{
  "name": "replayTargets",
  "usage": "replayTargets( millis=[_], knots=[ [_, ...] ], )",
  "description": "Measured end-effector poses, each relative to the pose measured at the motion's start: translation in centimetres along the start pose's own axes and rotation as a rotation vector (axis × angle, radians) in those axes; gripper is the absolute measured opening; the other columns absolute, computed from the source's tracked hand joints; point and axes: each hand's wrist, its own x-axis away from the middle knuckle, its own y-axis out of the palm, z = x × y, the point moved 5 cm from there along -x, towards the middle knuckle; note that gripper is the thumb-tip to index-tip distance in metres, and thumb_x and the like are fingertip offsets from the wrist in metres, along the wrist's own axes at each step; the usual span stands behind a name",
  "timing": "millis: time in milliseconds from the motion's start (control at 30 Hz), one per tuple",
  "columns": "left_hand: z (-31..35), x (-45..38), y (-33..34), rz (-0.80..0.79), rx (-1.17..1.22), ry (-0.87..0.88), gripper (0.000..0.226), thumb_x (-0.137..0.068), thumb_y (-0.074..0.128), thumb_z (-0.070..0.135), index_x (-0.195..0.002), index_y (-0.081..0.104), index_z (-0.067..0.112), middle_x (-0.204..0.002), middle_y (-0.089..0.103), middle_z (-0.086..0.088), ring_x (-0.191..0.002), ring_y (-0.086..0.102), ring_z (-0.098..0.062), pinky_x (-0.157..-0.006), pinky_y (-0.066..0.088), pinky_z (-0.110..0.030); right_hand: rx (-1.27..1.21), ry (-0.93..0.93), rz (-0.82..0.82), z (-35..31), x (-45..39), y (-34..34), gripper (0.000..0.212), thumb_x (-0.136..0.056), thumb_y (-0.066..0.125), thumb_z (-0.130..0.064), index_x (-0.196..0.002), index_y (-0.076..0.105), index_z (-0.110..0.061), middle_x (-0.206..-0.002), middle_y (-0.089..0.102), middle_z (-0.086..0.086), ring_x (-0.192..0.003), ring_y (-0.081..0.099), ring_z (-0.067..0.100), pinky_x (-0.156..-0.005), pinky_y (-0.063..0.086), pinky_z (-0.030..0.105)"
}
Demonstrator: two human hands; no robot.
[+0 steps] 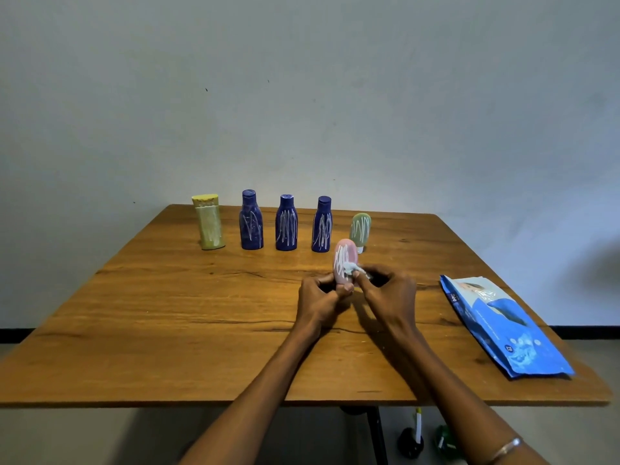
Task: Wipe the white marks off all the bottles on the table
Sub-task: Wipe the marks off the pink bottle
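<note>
Gripping a small pink plastic bottle [345, 260] above the wooden table [167, 313], the left hand [318, 297] steadies it while the right hand [389, 292] pinches a crumpled white wipe [352, 268] against its apparently half-cleaned scribbles, five marked bottles [287, 223] waiting behind.

five bottles [286, 223] behind hands; packet [503, 327] right.

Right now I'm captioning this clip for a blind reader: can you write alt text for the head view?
Left hand holds a pink bottle while the right hand rubs a wipe on its white marks. Behind stand five marked bottles; a blue wipes pack lies right on the wooden table.
</note>
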Motion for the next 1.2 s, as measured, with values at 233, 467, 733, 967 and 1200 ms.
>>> replayTargets(
  millis=[233, 467, 733, 967, 1200],
  knots=[
    [0.0, 0.0, 0.0, 0.011, -0.030, 0.037, 0.034, -0.084, 0.079, 0.011, -0.118, 0.075, 0.010, -0.101, 0.079, -0.005, -0.099, 0.073, -0.029, -0.082, 0.062, -0.055, -0.006, -0.076, 0.158, -1.3, -3.7, 0.1, 0.026, -0.089, 0.078, -0.014, -0.115, 0.076, -0.013, -0.112, 0.077, 0.006, -0.091, 0.069, 0.002, -0.074, 0.058, 0.011],
    [0.1, -0.4, -0.5, 0.114, -0.182, 0.141, 0.018, -0.083, 0.077, 0.005, -0.093, 0.079, 0.019, -0.090, 0.078, 0.003, -0.088, 0.074, -0.010, -0.078, 0.063, -0.038, 0.170, -0.251, 0.087, -3.2, -3.6, 2.1, 0.018, -0.088, 0.079, -0.023, -0.105, 0.079, -0.016, -0.107, 0.076, 0.005, -0.089, 0.068, 0.006, -0.075, 0.057, 0.014],
    [-0.8, -0.6, -0.4, 0.124, -0.179, 0.109, 0.023, -0.078, 0.081, 0.018, -0.099, 0.077, 0.025, -0.094, 0.078, 0.005, -0.086, 0.076, -0.016, -0.071, 0.064, -0.049, 0.123, -0.140, 0.121, -2.7, -5.0, 1.4, 0.017, -0.089, 0.078, -0.016, -0.107, 0.079, -0.014, -0.112, 0.074, 0.011, -0.092, 0.073, 0.016, -0.071, 0.051, 0.005],
    [-0.8, -0.7, -0.8, 0.198, -0.312, 0.148, 0.004, -0.084, 0.073, 0.023, -0.085, 0.076, 0.026, -0.082, 0.075, 0.007, -0.081, 0.072, -0.008, -0.076, 0.062, -0.044, 0.312, -0.426, -0.106, -4.2, -2.8, 3.1, 0.027, -0.084, 0.081, -0.007, -0.111, 0.076, -0.009, -0.113, 0.072, 0.012, -0.101, 0.069, 0.022, -0.088, 0.056, 0.030],
    [-0.3, -0.2, -0.8, 0.197, -0.332, 0.146, 0.026, -0.074, 0.078, 0.025, -0.101, 0.078, 0.023, -0.088, 0.077, 0.010, -0.082, 0.073, -0.005, -0.075, 0.064, -0.042, 0.251, -0.318, 0.050, -4.2, -5.1, 1.5, 0.030, -0.088, 0.080, -0.015, -0.116, 0.075, -0.006, -0.110, 0.076, 0.015, -0.088, 0.075, 0.020, -0.073, 0.048, 0.007]
  ],
)
